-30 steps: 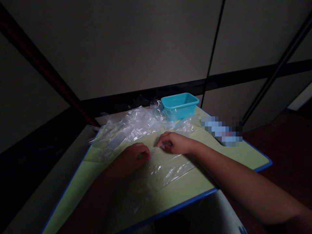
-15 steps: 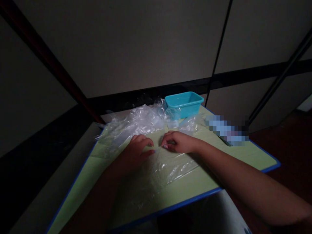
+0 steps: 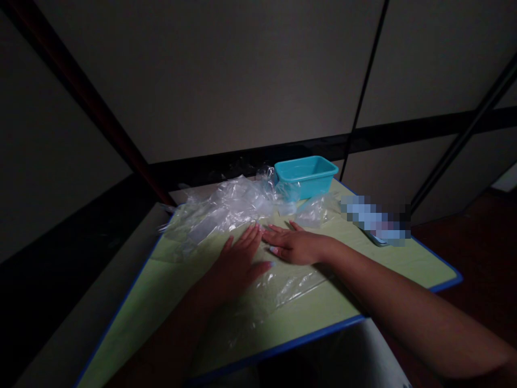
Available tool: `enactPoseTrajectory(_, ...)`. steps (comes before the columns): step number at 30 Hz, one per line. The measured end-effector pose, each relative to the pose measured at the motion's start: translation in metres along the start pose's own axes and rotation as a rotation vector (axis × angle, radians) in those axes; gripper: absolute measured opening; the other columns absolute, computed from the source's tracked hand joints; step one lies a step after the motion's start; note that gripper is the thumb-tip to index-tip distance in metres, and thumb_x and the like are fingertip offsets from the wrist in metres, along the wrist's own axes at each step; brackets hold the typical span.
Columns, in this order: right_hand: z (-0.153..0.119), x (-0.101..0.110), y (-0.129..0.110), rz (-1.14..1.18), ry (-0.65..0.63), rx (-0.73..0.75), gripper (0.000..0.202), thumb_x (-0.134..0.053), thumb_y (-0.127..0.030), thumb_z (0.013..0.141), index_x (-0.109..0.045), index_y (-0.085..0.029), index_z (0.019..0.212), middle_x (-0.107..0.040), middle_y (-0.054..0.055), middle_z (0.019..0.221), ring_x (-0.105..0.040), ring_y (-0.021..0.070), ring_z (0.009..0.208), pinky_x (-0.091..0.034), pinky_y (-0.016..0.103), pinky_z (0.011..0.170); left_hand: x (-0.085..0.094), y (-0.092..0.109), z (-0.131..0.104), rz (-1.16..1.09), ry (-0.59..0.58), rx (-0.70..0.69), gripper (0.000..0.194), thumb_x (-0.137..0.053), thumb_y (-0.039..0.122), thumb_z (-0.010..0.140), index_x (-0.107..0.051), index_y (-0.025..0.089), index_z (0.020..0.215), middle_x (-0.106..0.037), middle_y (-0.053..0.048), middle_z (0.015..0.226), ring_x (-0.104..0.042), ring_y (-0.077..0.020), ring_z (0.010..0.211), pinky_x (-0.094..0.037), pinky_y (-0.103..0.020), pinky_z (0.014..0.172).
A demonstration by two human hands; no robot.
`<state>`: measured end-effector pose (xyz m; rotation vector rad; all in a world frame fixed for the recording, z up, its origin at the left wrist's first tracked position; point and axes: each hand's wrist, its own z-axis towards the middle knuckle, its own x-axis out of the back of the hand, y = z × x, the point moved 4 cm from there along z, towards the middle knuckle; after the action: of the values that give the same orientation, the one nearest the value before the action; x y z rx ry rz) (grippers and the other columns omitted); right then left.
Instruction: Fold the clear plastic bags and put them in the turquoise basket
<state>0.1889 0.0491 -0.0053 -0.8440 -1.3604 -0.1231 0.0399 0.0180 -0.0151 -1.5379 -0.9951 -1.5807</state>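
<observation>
A clear plastic bag (image 3: pixel 278 288) lies flat on the pale green tabletop (image 3: pixel 388 280), its glossy creases catching the light. My left hand (image 3: pixel 242 258) rests palm down at its far part, fingers stretched out and thumb spread. Beside it, my right hand (image 3: pixel 293 245) also presses flat, with its fingers extended and the fingertips close to those of the left. Just beyond both hands is a crumpled heap of clear plastic bags (image 3: pixel 238 199). Another piece of clear plastic (image 3: pixel 315 210) lies past my right hand.
A turquoise plastic basket (image 3: pixel 309 186) stands at the far edge of the table, next to the heap. On the right lies a flat, pixelated object (image 3: pixel 375 221), perhaps a phone. Cabinet panels (image 3: pixel 250 81) rise directly behind the table, which has a blue edge.
Both hands have gone from curled, pinching fingers to flat, outstretched ones on the plastic. Their fingertips have come closer together.
</observation>
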Motion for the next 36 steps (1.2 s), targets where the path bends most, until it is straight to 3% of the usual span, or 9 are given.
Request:
enactPoseTrajectory(6,-0.002,-0.004,-0.003,-0.054,-0.129,-0.062,0.056,-0.034,-0.029,0.089,-0.015,-0.024,0.141,-0.013,0.007,0.147,-0.004,0.0245,0.135,0.004,0.06,0.101,-0.01,0.001,-0.003,0.042,-0.04,0.094,0.08,-0.031,0.062,0.08,-0.014,0.013,0.141,-0.01,-0.015,0.147,-0.008,-0.0283,0.135,-0.017,-0.053,0.103)
enactPoseTrajectory(9,-0.003,-0.003,-0.002,-0.055,-0.127,-0.101,0.057,-0.035,-0.03,0.089,-0.013,-0.024,0.142,-0.008,0.006,0.147,-0.001,0.025,0.135,0.003,0.061,0.1,-0.014,-0.002,-0.002,0.018,-0.074,0.088,0.082,-0.033,0.062,0.08,-0.011,0.013,0.141,-0.009,-0.015,0.147,-0.009,-0.0288,0.135,-0.016,-0.055,0.103)
enactPoseTrajectory(16,0.0,0.021,0.041,-0.024,0.19,-0.242,0.055,-0.034,-0.019,0.087,-0.021,-0.022,0.14,-0.015,0.006,0.147,-0.007,0.0236,0.135,-0.007,0.062,0.101,0.003,0.002,0.005,-0.045,0.119,-0.037,0.07,-0.027,0.051,0.087,0.0,0.017,0.142,-0.008,-0.01,0.148,-0.009,-0.023,0.136,-0.013,-0.05,0.106)
enactPoseTrajectory(21,0.001,0.037,0.06,0.017,0.418,-0.237,0.051,-0.034,-0.016,0.086,-0.03,-0.019,0.137,-0.022,0.008,0.145,-0.013,0.0226,0.134,-0.014,0.056,0.103,-0.012,0.005,0.002,-0.065,-0.046,-0.11,0.064,-0.027,0.053,0.087,-0.013,0.021,0.141,-0.014,-0.008,0.147,-0.014,-0.0234,0.135,-0.015,-0.051,0.105)
enactPoseTrajectory(26,0.002,0.035,0.057,0.024,0.438,-0.229,0.049,-0.037,-0.017,0.085,-0.036,-0.02,0.134,-0.025,0.008,0.144,-0.017,0.0236,0.134,-0.017,0.057,0.102,-0.013,0.007,0.004,-0.03,-0.054,-0.112,0.062,-0.031,0.049,0.087,-0.018,0.02,0.14,-0.017,-0.007,0.146,-0.017,-0.0232,0.134,-0.014,-0.051,0.106)
enactPoseTrajectory(29,0.003,0.033,0.055,0.008,0.445,-0.187,0.05,-0.036,-0.01,0.082,-0.04,-0.018,0.131,-0.029,0.008,0.143,-0.021,0.0222,0.133,-0.02,0.05,0.104,-0.004,0.006,0.007,-0.029,0.034,-0.101,0.062,-0.031,0.047,0.087,-0.015,0.019,0.141,-0.018,-0.008,0.146,-0.019,-0.023,0.134,-0.015,-0.049,0.106)
enactPoseTrajectory(32,0.001,0.04,0.054,-0.004,0.531,-0.14,0.047,-0.038,-0.005,0.076,-0.051,-0.012,0.121,-0.045,0.012,0.133,-0.038,0.0205,0.123,-0.03,0.035,0.1,0.007,-0.002,0.007,-0.058,0.158,-0.086,0.065,-0.031,0.048,0.087,-0.012,0.019,0.142,-0.018,-0.009,0.146,-0.02,-0.0239,0.134,-0.017,-0.048,0.106)
enactPoseTrajectory(36,-0.005,0.049,0.06,0.049,0.607,-0.221,0.043,-0.04,-0.003,0.071,-0.058,-0.014,0.108,-0.063,0.009,0.099,-0.057,0.0187,0.091,-0.043,0.029,0.08,0.018,-0.022,0.007,-0.131,0.325,-0.02,0.057,-0.034,0.047,0.086,-0.035,0.017,0.134,-0.032,-0.01,0.142,-0.028,-0.0242,0.13,-0.024,-0.043,0.105)
